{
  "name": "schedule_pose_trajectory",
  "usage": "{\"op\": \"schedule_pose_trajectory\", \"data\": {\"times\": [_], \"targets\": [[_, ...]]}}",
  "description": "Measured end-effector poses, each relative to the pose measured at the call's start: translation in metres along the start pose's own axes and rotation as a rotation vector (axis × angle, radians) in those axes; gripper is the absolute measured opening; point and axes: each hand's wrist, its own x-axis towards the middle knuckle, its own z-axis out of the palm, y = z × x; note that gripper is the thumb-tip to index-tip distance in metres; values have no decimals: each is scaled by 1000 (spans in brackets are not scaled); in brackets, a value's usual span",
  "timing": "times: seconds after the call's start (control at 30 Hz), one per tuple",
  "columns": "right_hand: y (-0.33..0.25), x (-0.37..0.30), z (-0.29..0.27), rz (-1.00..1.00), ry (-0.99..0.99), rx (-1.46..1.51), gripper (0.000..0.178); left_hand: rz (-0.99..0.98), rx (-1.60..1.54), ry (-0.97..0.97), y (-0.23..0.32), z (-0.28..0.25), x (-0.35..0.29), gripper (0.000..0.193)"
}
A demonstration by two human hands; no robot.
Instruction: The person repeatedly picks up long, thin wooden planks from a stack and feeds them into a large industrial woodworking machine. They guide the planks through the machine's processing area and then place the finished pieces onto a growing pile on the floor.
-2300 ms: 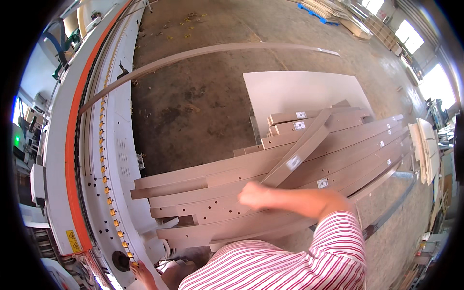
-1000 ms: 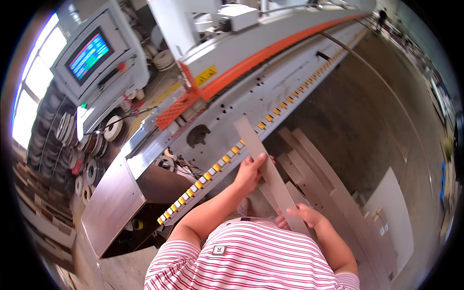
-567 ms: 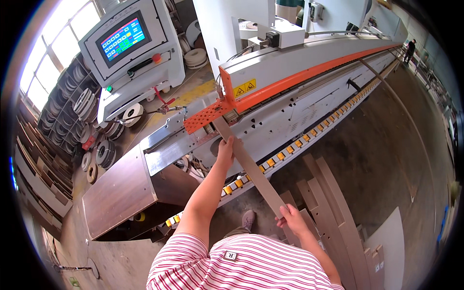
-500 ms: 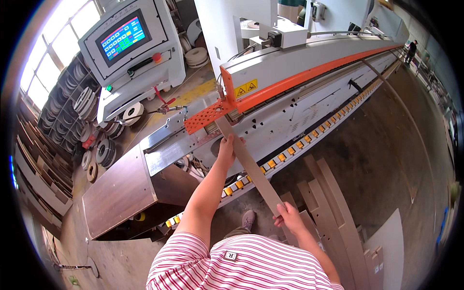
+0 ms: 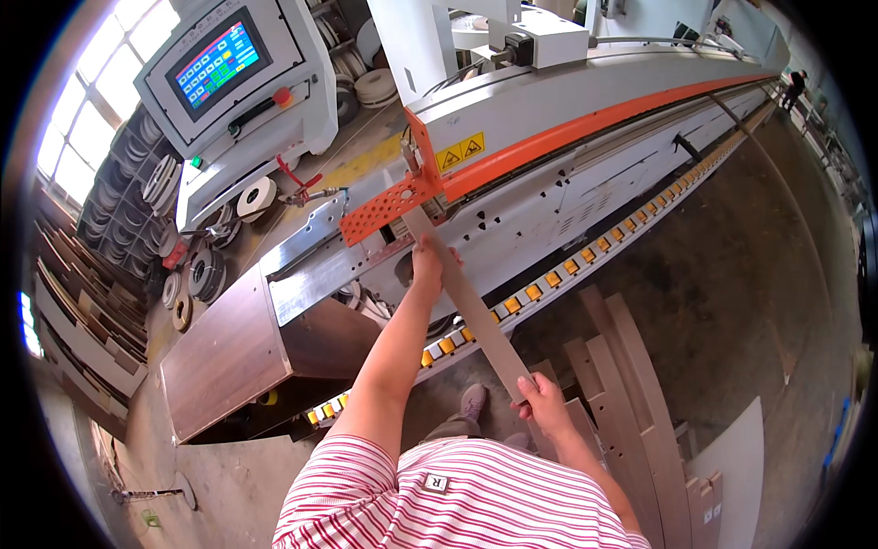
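A long, narrow brown board (image 5: 480, 316) slants across in front of me. Its far end reaches the machine's feed opening, just below the perforated orange guard (image 5: 389, 210). My left hand (image 5: 428, 265) is closed round the board near that far end, with some fingers hidden behind it. At the near end my right hand (image 5: 542, 403) grips the board, thumb on top. Beside the feed opening lies a shiny metal infeed table (image 5: 315, 288).
The long grey machine (image 5: 585, 101) runs off to the far right, with a rail of yellow rollers (image 5: 535, 293) along its side. A control panel (image 5: 219, 64) stands at upper left. Brown panels (image 5: 631, 393) lean at my right. A wooden box (image 5: 229, 366) sits left; a person (image 5: 794, 91) stands far off.
The view has shifted slightly. Both hands keep hold of the board, and its far end stays at the feed opening.
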Motion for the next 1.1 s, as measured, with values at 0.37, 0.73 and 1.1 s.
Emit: {"op": "schedule_pose_trajectory", "data": {"times": [0.37, 0.73, 1.1], "targets": [[-29, 14, -46, 27, 39, 16, 30, 21, -16, -27, -15, 57, 23, 45], [-10, -17, -112, -386, 524, -536, 43, 19, 341, -305, -44, 102, 72, 43], [164, -192, -129, -99, 626, -1236, 64, 241, 644, -723, -121, -5, -206, 24]]}}
